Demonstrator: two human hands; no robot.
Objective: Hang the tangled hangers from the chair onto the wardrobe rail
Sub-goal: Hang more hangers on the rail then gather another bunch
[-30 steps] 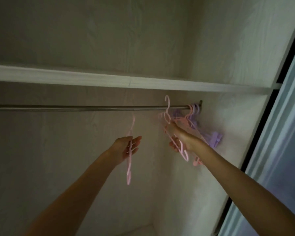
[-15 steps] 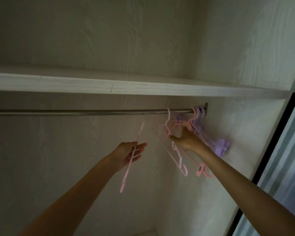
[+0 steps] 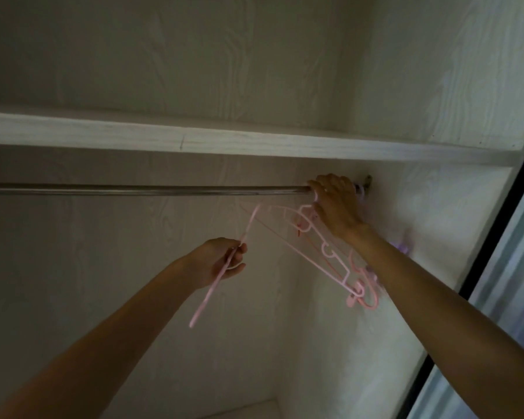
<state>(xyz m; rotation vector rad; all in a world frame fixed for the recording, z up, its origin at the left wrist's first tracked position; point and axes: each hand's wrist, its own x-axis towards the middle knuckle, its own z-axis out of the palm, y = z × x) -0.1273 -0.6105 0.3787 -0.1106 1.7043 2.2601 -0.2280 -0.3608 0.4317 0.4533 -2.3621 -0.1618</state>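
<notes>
A metal wardrobe rail (image 3: 139,190) runs across under a white shelf. My right hand (image 3: 335,204) is up at the rail's right end, fingers curled over the hook of a pink hanger (image 3: 324,249) that slants down to the right below it. More pink and purple hangers (image 3: 403,247) hang behind my right wrist, mostly hidden. My left hand (image 3: 224,258) is lower and to the left, pinching another pink hanger (image 3: 218,276) seen edge-on, tilted with its top toward the rail.
The white shelf (image 3: 254,143) sits just above the rail. The wardrobe's right side wall (image 3: 421,213) is close behind the hangers. A dark door frame and sliding door (image 3: 496,267) stand at the right. The rail's left stretch carries nothing.
My right hand has risen from below the rail up onto it, carrying the pink hanger's hook to the rail's right end. My left hand stayed about where it was with its hanger.
</notes>
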